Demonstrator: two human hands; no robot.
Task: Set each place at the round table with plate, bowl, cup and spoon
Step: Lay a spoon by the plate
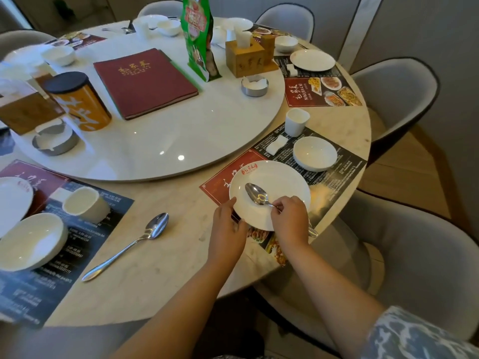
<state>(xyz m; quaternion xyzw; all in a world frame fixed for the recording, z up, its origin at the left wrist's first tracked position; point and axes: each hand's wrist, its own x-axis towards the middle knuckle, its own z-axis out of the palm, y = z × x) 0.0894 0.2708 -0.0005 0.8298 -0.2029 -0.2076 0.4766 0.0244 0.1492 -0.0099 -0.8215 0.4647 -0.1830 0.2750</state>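
Observation:
A white plate [274, 182] with a red logo lies on a printed placemat [321, 141] at the near right of the round table. My left hand [226, 226] grips the plate's near left rim. My right hand [290, 218] pinches the handle of a steel spoon [256, 194] whose bowl rests on the plate. Behind the plate stand a white bowl [315, 152] and a white cup [296, 121]. To the left, another spoon [129, 246] lies on the bare table beside a place with a plate [13, 200], bowl [29, 240] and cup [83, 203].
A white turntable [160, 136] fills the table's middle, carrying a red menu [145, 81], an orange tin [77, 99], a green bag [199, 37], wooden tissue boxes [245, 58] and metal ashtrays [255, 85]. Grey chairs [396, 99] ring the table. Further places are set at the back.

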